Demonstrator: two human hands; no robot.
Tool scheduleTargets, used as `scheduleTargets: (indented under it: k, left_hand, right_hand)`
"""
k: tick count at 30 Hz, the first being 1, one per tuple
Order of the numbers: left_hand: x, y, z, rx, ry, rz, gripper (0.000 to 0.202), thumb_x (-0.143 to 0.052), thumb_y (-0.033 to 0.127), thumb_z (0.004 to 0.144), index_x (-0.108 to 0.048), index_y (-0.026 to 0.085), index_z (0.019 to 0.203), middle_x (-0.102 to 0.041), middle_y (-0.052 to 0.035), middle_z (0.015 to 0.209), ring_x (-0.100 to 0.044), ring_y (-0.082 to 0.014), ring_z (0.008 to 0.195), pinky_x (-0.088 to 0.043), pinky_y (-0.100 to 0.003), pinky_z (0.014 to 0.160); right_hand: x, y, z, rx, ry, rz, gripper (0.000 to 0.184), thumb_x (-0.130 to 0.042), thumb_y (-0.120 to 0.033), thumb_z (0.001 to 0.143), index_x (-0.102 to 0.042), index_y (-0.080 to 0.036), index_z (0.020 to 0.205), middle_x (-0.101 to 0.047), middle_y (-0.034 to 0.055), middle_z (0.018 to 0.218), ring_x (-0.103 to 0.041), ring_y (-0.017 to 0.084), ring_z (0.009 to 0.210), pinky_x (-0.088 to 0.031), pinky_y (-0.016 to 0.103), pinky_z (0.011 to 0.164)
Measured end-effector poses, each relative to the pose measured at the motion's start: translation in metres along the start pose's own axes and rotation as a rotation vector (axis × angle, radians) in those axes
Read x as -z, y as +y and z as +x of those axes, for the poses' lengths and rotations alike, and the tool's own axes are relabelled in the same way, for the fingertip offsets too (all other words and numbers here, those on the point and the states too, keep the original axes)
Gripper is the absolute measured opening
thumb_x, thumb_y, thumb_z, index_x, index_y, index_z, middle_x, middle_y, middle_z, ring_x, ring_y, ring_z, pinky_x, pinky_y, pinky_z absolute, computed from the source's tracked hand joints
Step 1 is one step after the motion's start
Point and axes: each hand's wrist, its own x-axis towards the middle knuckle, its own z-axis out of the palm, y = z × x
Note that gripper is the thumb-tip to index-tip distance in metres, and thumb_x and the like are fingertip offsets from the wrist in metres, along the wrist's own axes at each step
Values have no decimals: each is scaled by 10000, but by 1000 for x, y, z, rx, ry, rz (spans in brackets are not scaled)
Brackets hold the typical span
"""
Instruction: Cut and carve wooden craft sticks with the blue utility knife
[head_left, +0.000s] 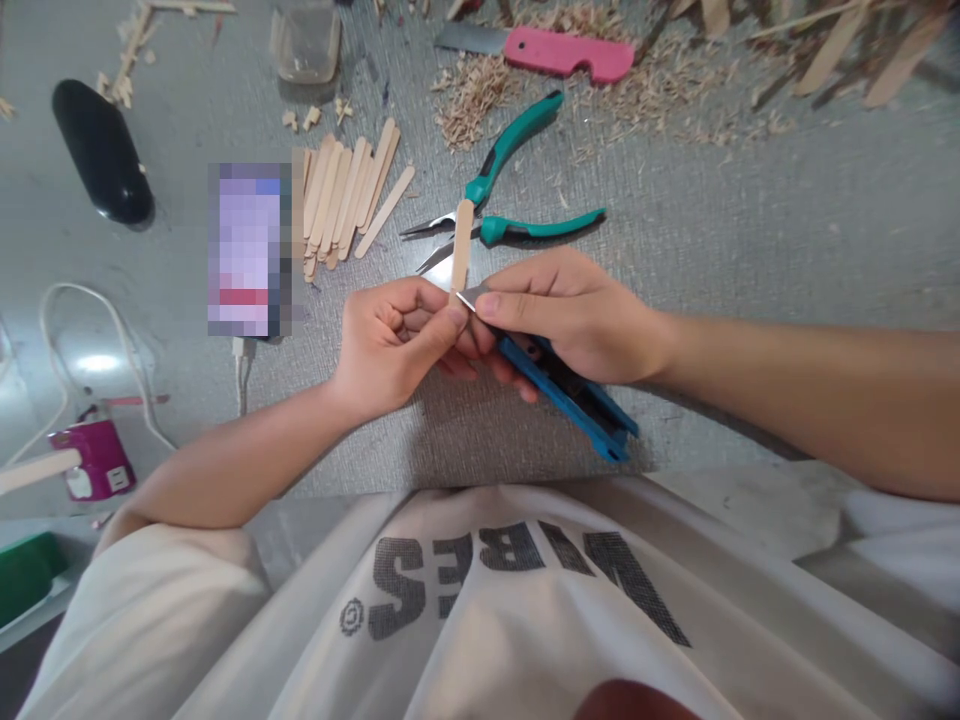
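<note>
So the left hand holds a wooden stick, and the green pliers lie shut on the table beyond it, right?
Not quite: the green pliers lie open, handles spread apart, as the head view shows. The left hand does hold a wooden stick, and the pliers are on the table beyond it.

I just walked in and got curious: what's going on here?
A person's left hand holds a pale, flat wooden stick, while the right hand holds a small grey metal blade at its lower part. A long blue-and-black tool sits beneath the right hand. Teal-handled metal pliers lie open just beyond, near more wooden sticks.
</note>
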Motion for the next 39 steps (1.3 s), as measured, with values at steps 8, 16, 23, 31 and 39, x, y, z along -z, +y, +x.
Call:
scheduleTargets:
  k: [8,16,23,31,39]
  left_hand:
    - [-4,1,-2,-19,23,44,458,-936,529,1048,-717,210,802,-889,-52,782,-874,-192,629,-714,-229,552]
    - [-2,-3,-4,-8,-1,61,514,-951,638,1023,-716,227,822,-865,-35,745,-844,-187,601,-698,-248,518]
    - [-2,-2,-3,-1,32,48,539,-942,662,1024,-713,218,821,-879,-47,768,-844,-184,597,-694,-240,521]
    - [-3,0,-3,-9,27,52,496,-937,594,1044,-703,218,821,-890,-59,788,-875,-210,623,-725,-256,551]
    - [-2,1,-2,2,32,68,557,-958,674,1003,-705,218,809,-865,-43,741,-830,-188,580,-700,-257,520]
  right_hand:
    - [-8,3,-3,-18,120,-82,450,-859,-450,1119,-733,-211,760,-726,-25,661,-655,113,494,-575,212,440]
    - [-5,5,-3,31,119,-26,447,-869,-530,1108,-721,-227,814,-718,-32,664,-661,122,499,-558,220,446]
    - [-1,4,-3,22,69,-69,498,-858,-577,1111,-698,-227,795,-700,-35,658,-638,120,461,-524,232,415]
    - [-4,1,-2,-34,89,-109,474,-831,-503,1139,-701,-221,780,-683,-34,663,-630,110,501,-551,216,452]
    - [-6,3,-2,12,198,-64,462,-777,-496,1181,-695,-231,811,-697,-25,668,-650,118,503,-544,216,452]
